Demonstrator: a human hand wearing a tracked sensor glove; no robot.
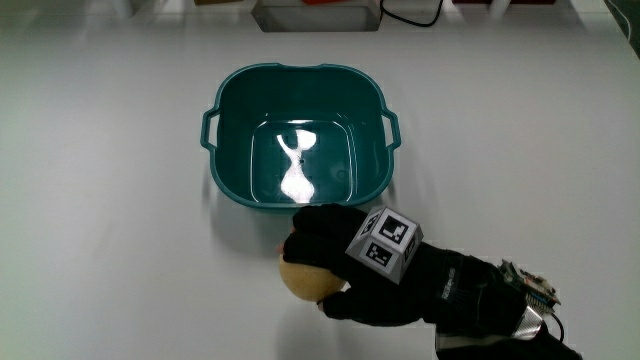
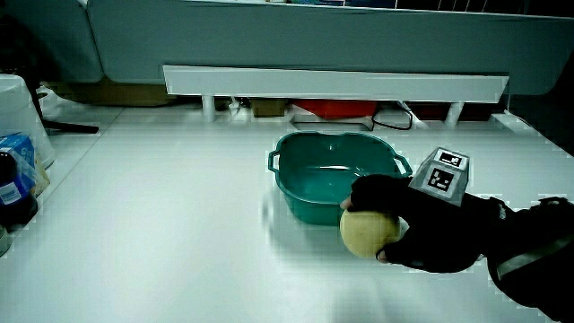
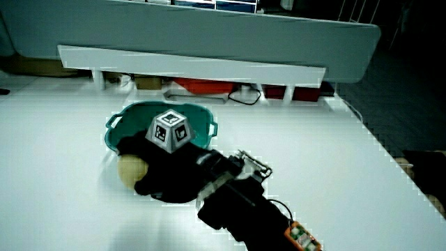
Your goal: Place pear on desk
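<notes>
A pale yellow pear (image 1: 305,279) sits low at the white table, just outside the teal basin (image 1: 232,185) and nearer to the person than it. The gloved hand (image 1: 335,255) curls over the pear, fingers wrapped on its upper side. In both side views the pear (image 2: 366,232) (image 3: 129,171) shows under the black fingers, close to the tabletop; whether it touches the table I cannot tell. The patterned cube (image 1: 388,243) rides on the hand's back. The basin (image 2: 300,196) (image 3: 117,132) holds no objects.
A low white partition (image 2: 332,82) runs along the table's edge farthest from the person, with a red box (image 2: 334,109) and cables under it. Bottles and a bag (image 2: 16,170) stand at one table edge in a side view.
</notes>
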